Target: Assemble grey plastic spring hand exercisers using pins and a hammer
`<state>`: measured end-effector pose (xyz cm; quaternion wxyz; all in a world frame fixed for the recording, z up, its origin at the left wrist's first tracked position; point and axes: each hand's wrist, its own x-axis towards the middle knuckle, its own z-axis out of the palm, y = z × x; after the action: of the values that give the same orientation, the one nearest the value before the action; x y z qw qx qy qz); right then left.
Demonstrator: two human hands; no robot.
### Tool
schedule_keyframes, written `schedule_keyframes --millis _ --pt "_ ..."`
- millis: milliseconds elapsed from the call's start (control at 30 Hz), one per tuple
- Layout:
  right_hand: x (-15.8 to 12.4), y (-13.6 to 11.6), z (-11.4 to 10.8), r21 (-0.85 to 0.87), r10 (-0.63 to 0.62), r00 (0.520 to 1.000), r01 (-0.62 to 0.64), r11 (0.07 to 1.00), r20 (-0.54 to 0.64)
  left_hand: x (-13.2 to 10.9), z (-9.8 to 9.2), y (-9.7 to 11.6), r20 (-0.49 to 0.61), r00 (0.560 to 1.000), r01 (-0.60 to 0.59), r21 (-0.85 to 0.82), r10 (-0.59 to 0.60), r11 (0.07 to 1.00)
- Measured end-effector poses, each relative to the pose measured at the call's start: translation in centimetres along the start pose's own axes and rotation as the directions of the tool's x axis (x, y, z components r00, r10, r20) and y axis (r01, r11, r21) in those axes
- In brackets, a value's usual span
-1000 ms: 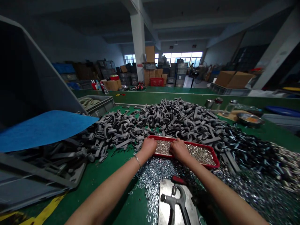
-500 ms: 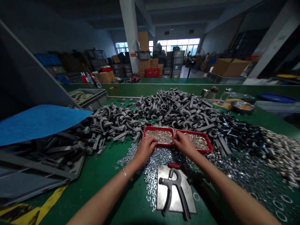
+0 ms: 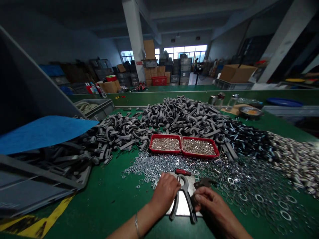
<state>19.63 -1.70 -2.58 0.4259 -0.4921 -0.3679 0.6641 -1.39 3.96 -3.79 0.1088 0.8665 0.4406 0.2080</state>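
A grey hand grip strengthener [image 3: 184, 188] with two dark handles lies on a metal plate [image 3: 183, 207]. My left hand [image 3: 165, 191] is closed at its upper left side, by the short metal post; whether a small pin is between the fingertips is hidden. Right of the plate, my right hand [image 3: 211, 204] has its fingers curled just below the dark head of a hammer [image 3: 205, 182]. The hand appears closed around the hammer's handle, which is mostly hidden. A red-handled screwdriver [image 3: 183, 172] rests at the plate's top edge.
Two red trays [image 3: 181, 152] of small metal pins stand beyond the plate. Loose nuts [image 3: 149, 164] and metal rings [image 3: 259, 198] spread around. Behind rises a heap of grey grip parts [image 3: 179, 114]. Black parts [image 3: 249, 136] and metal sleeves [image 3: 294, 159] lie right; a grey crate [image 3: 82, 181] stands left.
Both hands have come back from the red trays toward me. The left is now at the grip strengthener, the right at the hammer. The hammer's head has turned.
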Motion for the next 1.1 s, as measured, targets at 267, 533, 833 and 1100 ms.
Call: schedule_keyframes --millis 267,533,833,1100 --pt "0.1 -0.4 0.4 -0.04 -0.023 0.998 0.02 0.999 -0.066 -1.1 1.5 -0.5 -0.191 0.967 -0.155 0.086 0.169 0.984" --pt "1.5 -1.2 0.8 -0.286 -0.114 0.993 0.1 0.953 -0.033 -3.3 1.1 -0.6 -0.11 0.964 -0.236 0.055 0.241 0.97" --pt "5.0 1.0 1.9 -0.83 -0.474 0.8 0.513 0.222 0.368 -1.4 -0.5 -3.2 -0.094 0.977 0.135 -0.432 -0.193 0.892" --pt "5.8 1.6 2.1 -0.844 -0.466 0.706 0.483 -0.233 0.533 5.9 -3.4 -10.0 -0.08 0.975 0.16 -0.393 -0.207 0.906"
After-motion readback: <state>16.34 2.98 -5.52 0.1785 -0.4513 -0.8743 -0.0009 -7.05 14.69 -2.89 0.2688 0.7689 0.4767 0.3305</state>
